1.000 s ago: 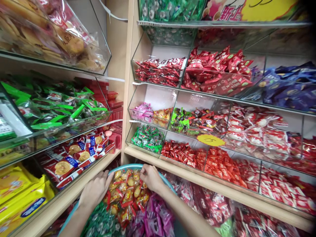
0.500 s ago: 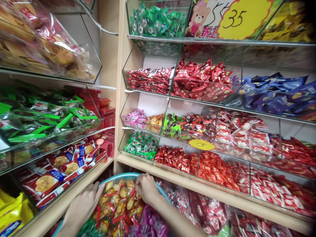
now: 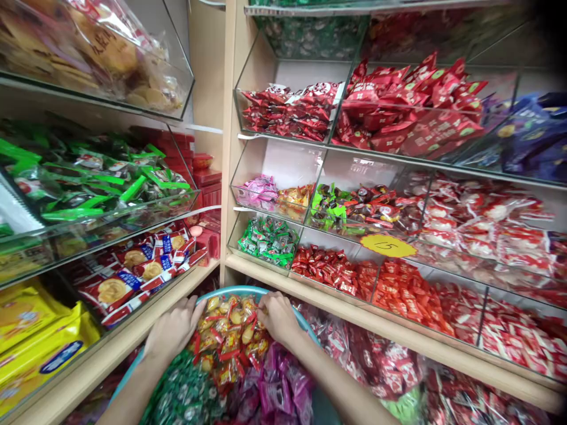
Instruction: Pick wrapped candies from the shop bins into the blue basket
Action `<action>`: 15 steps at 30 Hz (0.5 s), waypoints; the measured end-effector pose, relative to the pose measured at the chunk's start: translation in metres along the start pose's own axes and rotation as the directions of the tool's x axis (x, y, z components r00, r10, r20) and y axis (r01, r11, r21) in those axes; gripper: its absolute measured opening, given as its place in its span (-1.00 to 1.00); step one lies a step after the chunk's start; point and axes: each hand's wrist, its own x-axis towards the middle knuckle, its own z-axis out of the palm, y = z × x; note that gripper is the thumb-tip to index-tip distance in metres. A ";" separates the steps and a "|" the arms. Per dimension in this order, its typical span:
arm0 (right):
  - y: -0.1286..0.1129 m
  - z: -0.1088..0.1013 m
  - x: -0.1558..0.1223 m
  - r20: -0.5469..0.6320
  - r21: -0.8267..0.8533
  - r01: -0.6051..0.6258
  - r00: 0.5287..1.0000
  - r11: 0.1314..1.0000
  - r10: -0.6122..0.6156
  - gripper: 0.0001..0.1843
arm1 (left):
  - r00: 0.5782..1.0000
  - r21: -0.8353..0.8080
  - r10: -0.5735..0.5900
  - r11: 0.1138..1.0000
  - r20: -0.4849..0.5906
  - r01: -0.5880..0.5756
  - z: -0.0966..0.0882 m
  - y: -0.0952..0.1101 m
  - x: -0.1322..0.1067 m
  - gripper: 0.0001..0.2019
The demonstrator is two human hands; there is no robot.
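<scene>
A clear bag of yellow-and-red wrapped candies [image 3: 230,336] lies in a blue tub [image 3: 241,290]. My left hand [image 3: 175,327] is at the bag's left side, near the tub's rim, its fingers curled over and closed on it. The closed fingers of my right hand [image 3: 280,319] grip the bag's right side. Nearer to me in the tub are green wrapped candies [image 3: 183,389] and purple wrapped candies [image 3: 277,389]. Both hands' fingertips are partly hidden.
Wooden shelves with clear bins meet in a corner behind the tub. Red candies [image 3: 325,268] and orange candies [image 3: 410,295] fill low bins, near a yellow price tag [image 3: 387,245]. Biscuit packs [image 3: 115,289] lie left. Bagged red candies [image 3: 390,366] sit beneath the right ledge [image 3: 398,330].
The view has tilted down and shifted left, so more of the tub's green and purple candies shows. Both hands stay at the sides of the yellow candy bag.
</scene>
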 end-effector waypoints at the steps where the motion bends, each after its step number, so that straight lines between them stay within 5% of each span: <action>1: 0.000 0.000 0.000 0.001 -0.002 0.006 1.000 1.000 -0.006 -0.87 | 1.000 0.002 0.009 1.000 0.003 -0.009 0.000 0.000 0.000 -0.55; 10: 0.003 -0.007 -0.008 -0.076 0.029 0.058 0.996 0.998 -0.055 -0.89 | 1.000 -0.065 -0.004 0.998 0.006 0.005 -0.001 0.001 0.000 -0.55; 15: 0.022 -0.029 -0.052 -0.255 0.193 0.149 0.962 0.970 -0.097 -0.85 | 0.999 -0.062 -0.043 0.997 -0.006 0.042 -0.005 0.003 -0.001 -0.53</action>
